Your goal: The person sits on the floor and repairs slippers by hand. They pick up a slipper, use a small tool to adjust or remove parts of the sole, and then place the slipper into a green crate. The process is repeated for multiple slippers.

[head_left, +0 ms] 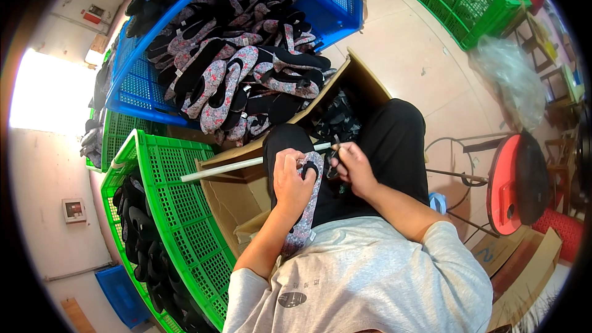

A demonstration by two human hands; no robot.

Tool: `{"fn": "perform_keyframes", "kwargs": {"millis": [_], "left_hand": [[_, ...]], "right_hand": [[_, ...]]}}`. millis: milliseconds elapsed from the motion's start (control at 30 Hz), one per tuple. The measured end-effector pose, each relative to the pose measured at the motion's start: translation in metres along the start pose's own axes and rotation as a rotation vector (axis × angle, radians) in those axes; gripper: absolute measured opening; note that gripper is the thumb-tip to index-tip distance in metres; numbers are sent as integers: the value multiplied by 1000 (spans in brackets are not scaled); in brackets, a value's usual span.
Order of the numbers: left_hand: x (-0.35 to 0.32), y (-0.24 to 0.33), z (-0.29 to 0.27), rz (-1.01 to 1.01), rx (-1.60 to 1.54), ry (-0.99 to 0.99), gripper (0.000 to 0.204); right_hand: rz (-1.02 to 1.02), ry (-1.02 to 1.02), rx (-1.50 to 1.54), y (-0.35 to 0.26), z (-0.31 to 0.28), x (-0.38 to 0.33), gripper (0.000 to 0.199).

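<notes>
My left hand point(291, 184) is closed round a floral slipper-like shoe point(304, 225), grey with pink flowers, over my left thigh. Its thumb is tucked into the dark shoe opening near one end. Just to the right, my right hand point(356, 168) is closed, with a small dark thing point(333, 159) at its fingertips that I cannot make out. Between my knees, a cardboard box point(369, 79) holds a heap of black scraps point(338, 118). A pale rod point(228, 168) lies across the box and passes by my left knee.
Ahead, many floral shoes point(231, 80) spill from a tipped blue crate point(333, 6). A green crate point(185, 216) of black shoes point(145, 234) stands left. To the right are a red-and-black stool point(507, 185), a clear plastic bag point(512, 80) and another green crate point(456, 3).
</notes>
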State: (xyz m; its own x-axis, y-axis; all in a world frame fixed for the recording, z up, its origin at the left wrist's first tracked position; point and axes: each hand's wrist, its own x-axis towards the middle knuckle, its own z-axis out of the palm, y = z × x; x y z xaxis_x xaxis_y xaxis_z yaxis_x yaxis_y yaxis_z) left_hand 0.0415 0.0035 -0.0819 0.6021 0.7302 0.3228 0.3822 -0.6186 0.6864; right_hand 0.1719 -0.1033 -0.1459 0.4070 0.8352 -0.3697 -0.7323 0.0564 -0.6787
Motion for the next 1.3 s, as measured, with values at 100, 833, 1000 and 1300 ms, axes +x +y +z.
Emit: {"fn": "perform_keyframes", "kwargs": {"millis": [100,833,1000,1300], "left_hand": [[-6,-3,-4,56,135,-1,25],[-9,-14,-4,319,118,-10,20],[-10,-13,-5,318,105,-28,18],[-9,-15,-5,366,135,-59,18]], "right_hand": [[31,-46,28,-19,-5,1,23],[-158,-544,-929,-31,-12,8,23],[-180,-564,-967,-39,-6,6,22],[-121,-601,-820,-36,-8,11,22]]}}
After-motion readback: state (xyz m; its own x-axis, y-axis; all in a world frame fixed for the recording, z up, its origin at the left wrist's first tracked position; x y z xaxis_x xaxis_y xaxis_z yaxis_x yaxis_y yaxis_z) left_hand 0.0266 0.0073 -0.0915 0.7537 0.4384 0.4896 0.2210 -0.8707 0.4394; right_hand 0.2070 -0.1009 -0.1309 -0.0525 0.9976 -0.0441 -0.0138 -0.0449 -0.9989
